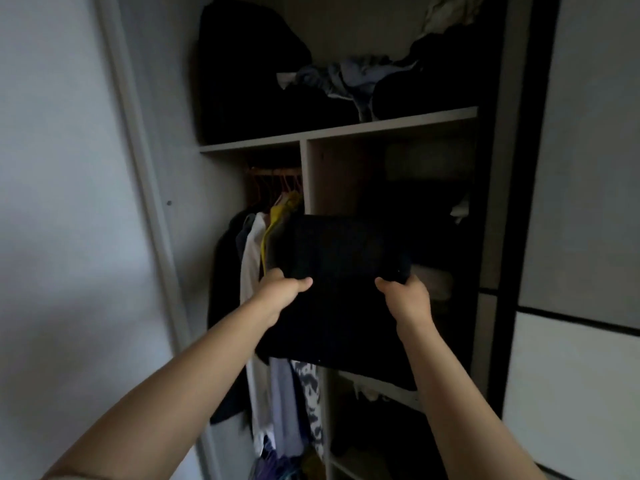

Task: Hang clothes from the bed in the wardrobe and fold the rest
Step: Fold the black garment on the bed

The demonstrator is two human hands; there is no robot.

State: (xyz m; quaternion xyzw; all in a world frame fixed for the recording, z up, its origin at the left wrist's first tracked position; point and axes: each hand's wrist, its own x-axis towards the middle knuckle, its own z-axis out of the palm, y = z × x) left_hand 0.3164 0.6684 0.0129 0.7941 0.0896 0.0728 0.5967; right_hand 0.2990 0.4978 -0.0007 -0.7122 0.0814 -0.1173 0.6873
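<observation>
Two bare hands hold a folded dark garment (341, 268) level before an open wardrobe (388, 124): left hand (282, 289) and right hand (407, 296) each grip clenched on an edge (likely keeping it flat), aimed at the right-hand shelves beside hanging clothes (258, 306).

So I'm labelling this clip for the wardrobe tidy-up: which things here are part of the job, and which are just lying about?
Part of the job:
- folded dark garment, held by left hand and right hand
- wardrobe shelf compartment it faces
- hanging clothes on the rail

Just lying about:
- crumpled clothes pile on the top shelf
- sliding door
</observation>
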